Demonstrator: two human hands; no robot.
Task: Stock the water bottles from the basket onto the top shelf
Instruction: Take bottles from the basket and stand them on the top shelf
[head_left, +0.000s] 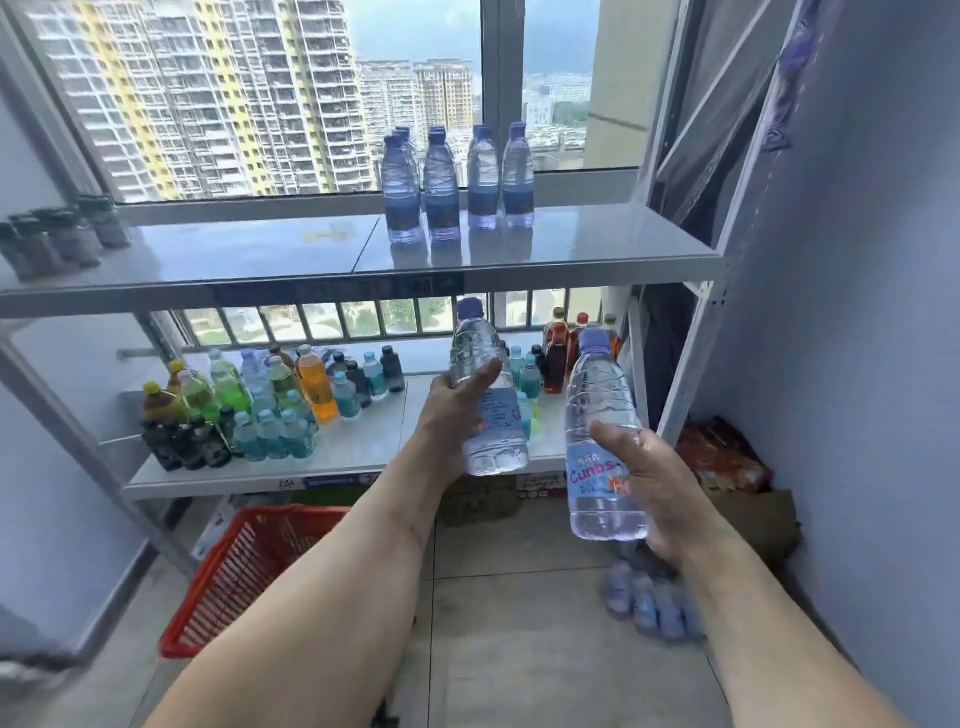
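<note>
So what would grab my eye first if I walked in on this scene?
Probably the two clear water bottles held up mid-frame, one in the left hand and one in the right hand, both below the top shelf. Next, the row of purple-capped bottles already standing on that shelf against the window. After that, the colourful drinks crowded on the lower shelf, and the red basket on the floor at lower left.
</note>
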